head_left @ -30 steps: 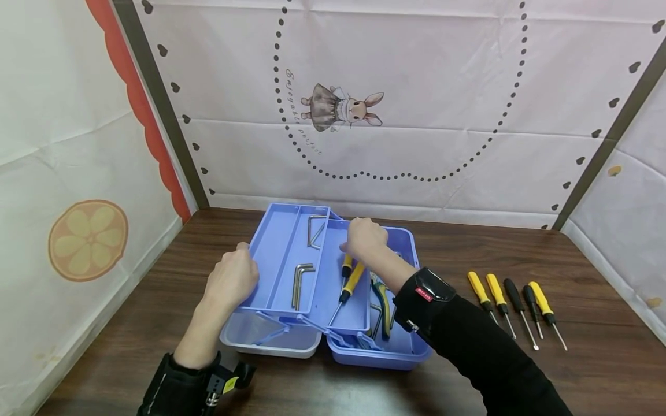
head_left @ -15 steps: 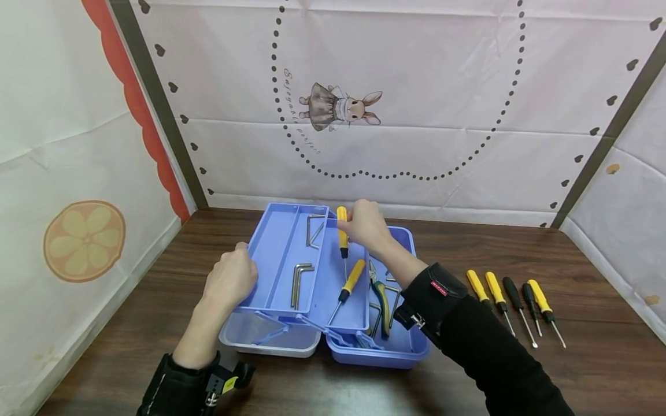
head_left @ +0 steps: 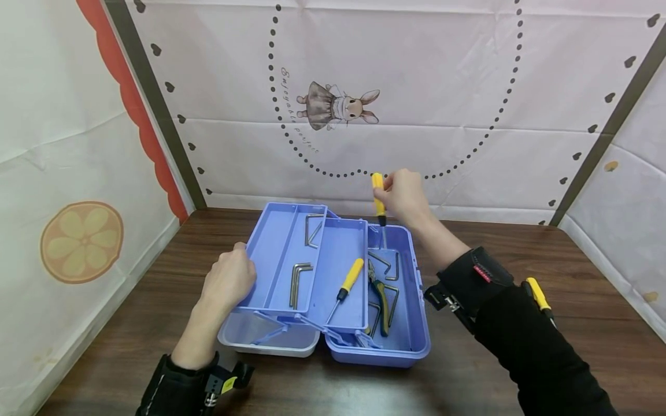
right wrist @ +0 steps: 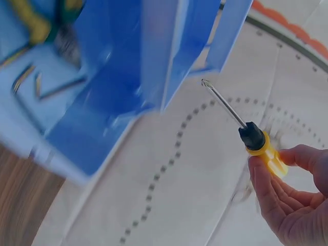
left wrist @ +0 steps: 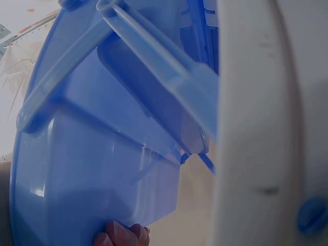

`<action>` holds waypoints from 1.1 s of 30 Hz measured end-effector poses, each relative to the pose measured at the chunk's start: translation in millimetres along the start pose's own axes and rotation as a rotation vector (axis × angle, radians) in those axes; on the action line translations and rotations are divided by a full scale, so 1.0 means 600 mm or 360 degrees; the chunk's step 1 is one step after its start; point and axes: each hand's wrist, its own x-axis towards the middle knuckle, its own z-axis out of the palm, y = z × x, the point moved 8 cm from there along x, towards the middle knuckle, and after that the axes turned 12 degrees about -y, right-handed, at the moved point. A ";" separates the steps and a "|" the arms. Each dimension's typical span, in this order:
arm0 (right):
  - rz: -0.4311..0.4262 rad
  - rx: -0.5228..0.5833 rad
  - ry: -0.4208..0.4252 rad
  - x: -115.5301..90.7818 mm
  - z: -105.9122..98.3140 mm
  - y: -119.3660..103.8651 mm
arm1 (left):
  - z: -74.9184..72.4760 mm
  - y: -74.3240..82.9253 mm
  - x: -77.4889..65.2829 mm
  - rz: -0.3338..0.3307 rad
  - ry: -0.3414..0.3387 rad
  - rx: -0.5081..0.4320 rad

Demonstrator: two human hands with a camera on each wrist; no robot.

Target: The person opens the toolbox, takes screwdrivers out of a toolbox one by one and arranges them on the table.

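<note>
A dark brown wood-grain tabletop (head_left: 291, 384) is used as the support. On it a blue cantilever toolbox (head_left: 374, 358) is set, opened out — its deep base is placed to the right, and a translucent white shell (head_left: 276, 342) to the left, just beside it. Well apart, farther right, a yellow-and-black screwdriver (head_left: 538, 294) is laid — partly covered by a black sleeve (head_left: 531, 346).

3 visible yellow screwdrivers (head_left: 378, 188), 1 toolbox (head_left: 408, 332)
</note>
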 end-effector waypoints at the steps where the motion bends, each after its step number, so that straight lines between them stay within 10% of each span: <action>1: 0.0013 -0.0040 0.0010 0.000 -0.007 0.008 | 0.000 0.000 0.000 0.0000 -0.0001 0.0000; 12: 0.0281 -0.0262 -0.0038 -0.028 -0.038 0.151 | -0.001 0.002 -0.001 -0.0002 -0.0011 0.0005; 33: 0.0676 -0.0389 -0.0407 -0.093 0.032 0.341 | 0.000 0.001 -0.001 -0.0018 -0.0032 0.0003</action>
